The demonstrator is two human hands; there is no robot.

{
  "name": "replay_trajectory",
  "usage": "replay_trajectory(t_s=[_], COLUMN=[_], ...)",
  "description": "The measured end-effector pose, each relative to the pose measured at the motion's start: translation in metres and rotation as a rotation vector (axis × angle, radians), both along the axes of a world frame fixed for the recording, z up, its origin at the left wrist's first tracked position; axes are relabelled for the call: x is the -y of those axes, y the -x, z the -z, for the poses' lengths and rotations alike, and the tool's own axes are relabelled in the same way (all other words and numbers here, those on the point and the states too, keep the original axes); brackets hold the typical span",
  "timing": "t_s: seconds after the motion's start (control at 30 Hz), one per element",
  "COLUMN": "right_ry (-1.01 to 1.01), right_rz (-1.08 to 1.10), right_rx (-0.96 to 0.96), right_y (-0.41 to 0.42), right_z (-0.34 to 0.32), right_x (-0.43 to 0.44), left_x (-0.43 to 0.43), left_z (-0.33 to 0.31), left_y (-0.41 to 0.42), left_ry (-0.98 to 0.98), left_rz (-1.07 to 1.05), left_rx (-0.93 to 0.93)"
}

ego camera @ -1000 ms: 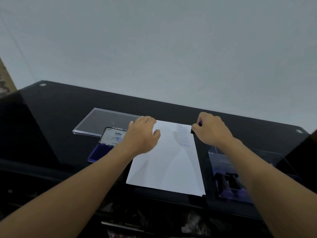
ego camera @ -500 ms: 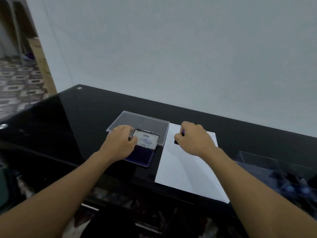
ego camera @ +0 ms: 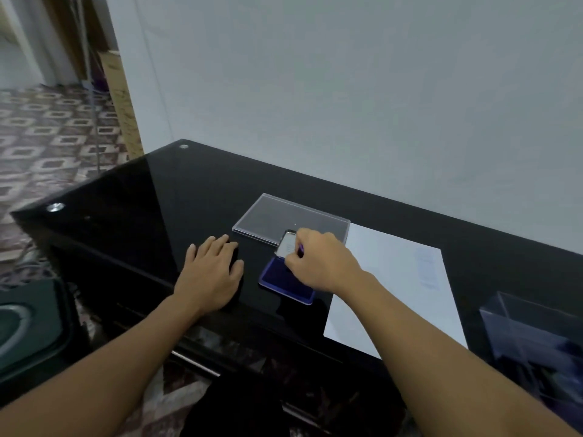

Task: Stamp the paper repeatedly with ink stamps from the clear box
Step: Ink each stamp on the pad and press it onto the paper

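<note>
The right hand (ego camera: pixel 318 263) has left the paper (ego camera: pixel 394 279) and now sits over the ink pad (ego camera: pixel 284 283), while the left hand (ego camera: pixel 214 272) has moved off the pad's lid to the bare table (ego camera: pixel 142 197) just left of it. The right hand's fingers are curled, pinching a small stamp (ego camera: pixel 300 248) of which only a purple sliver shows; it is held down at the pad's far end, though actual contact is hidden. The left hand lies flat, palm down, fingers nearly straight, holding nothing.

The pad's hinged lid (ego camera: pixel 286 242) stands open and carries a pale label, too blurred to read. Faint blue stamp marks (ego camera: pixel 426 268) run down the paper's right side, also illegible.

The table is glossy black glass. The pad is a deep blue rectangle, and a flat clear plastic cover (ego camera: pixel 284 217) lies behind it. The clear box (ego camera: pixel 536 329) stands to the right of the paper.
</note>
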State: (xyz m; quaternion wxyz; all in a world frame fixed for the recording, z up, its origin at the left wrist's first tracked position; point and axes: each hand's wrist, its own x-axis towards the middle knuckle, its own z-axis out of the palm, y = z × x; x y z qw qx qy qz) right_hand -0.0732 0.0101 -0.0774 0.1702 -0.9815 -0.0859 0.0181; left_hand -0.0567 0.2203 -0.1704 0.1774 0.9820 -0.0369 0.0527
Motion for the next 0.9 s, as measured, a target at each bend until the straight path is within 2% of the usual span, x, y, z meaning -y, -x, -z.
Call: replay_trajectory(t_s=[0.4, 0.9], right_ry=[0.117, 0.071], right_rz=[-0.071, 0.014], right_rx=[0.033, 0.112], right_y=[-0.011, -0.014], right_z=[0.018, 0.037], right_x=[-0.022, -0.032], left_x=[0.002, 0.002], left_z=[0.001, 0.004], left_y=[0.003, 0.000], left_ry=[-0.005, -0.029], left_rz=[-0.033, -0.048], left_rx=[0.084, 0.106])
